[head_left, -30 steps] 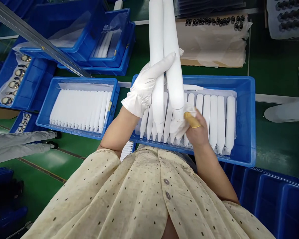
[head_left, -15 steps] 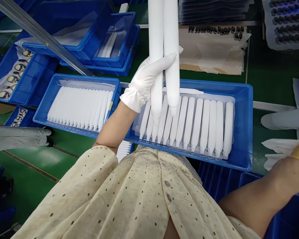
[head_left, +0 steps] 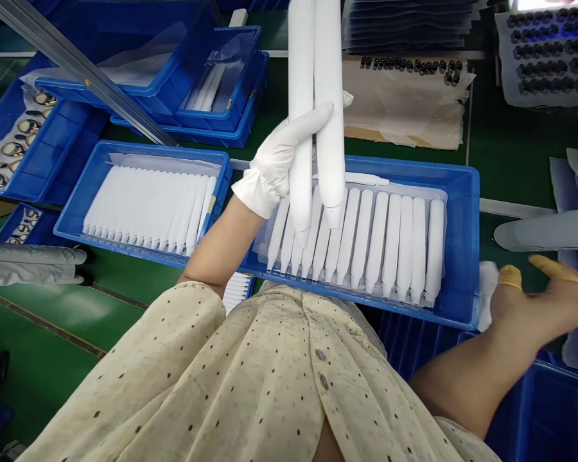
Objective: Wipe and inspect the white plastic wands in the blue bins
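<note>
My left hand (head_left: 282,154), in a white glove, is closed around two long white tubular parts (head_left: 302,115) with tapered lower ends. It holds them side by side, upright in the view, above a blue tray (head_left: 467,244). In that tray lies a row of similar white parts (head_left: 376,244), and one more rests crosswise behind them. At the right, my bare right hand (head_left: 542,301) has yellow finger cots and its fingers are spread, with nothing held. Beside it, against the tray's right end, is a crumpled white cloth (head_left: 487,292).
A second blue tray (head_left: 224,170) of white parts stands left. Blue bins (head_left: 168,83) are stacked behind it, below a slanting metal bar (head_left: 81,70). Cardboard (head_left: 404,109) with small black pieces lies at the back. A grey-white cylinder (head_left: 544,231) is near my right hand.
My right hand has come further into view, and its fingers have spread. The white cloth near it now lies farther left, by the tray. My left hand keeps its hold, nearly still.
</note>
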The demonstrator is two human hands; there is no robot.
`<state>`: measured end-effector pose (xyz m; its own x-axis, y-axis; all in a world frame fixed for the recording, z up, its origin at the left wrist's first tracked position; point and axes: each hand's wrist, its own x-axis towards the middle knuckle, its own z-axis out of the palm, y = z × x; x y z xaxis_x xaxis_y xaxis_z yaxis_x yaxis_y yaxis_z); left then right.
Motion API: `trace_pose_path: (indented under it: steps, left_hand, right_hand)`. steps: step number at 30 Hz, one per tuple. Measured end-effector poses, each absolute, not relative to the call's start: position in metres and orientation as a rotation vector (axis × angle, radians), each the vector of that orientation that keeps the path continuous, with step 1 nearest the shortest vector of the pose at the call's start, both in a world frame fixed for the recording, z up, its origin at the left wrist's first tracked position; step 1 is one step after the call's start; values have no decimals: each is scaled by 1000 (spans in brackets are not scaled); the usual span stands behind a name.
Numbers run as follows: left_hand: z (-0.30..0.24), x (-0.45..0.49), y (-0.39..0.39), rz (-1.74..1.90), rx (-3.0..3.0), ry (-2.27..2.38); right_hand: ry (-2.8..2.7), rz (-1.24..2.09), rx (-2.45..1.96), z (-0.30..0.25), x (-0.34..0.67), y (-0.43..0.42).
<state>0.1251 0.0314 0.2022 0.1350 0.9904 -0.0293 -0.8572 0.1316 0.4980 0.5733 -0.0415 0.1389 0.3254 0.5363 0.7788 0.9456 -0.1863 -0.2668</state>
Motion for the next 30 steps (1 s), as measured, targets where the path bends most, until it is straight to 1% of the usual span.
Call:
trace_pose_path:
  steps: [1,4,8,10,12,15,19,24,27,30]
  left_hand:
    - [200,126,32,1372,413,365]
    - [194,130,33,1325,415,206]
    - [189,131,33,1306,343,220]
    - [187,131,33,1279,297,241]
    - [186,130,32,1255,265,252]
    - [182,129,30,1246,226,318]
    - [174,130,30,1215,221,285]
    - [173,136,30,1168,132,378]
    - [181,142,28,1205,-30,454]
    - [188,144,26,1268,19,439]
  right_hand:
    - [-1325,-582,-1739,140,556,-37]
    - [-1388,27,-1427,146,483,-27]
    - [-1527,741,-1218,152,384,-29]
    - [-1612,1025,-1128,152,346,-31]
    - [-1676,1199,-1034,153,316,-33]
    - [-1744,1258,-980,154,284,-35]
    - [-1749,1160,-967,151,269,-37]
    - [-1773,1150,-864,136,272,-39]
    - [-1791,1132,-909,131,279,-37]
    - [-1797,1086,-1008,136,303,-31]
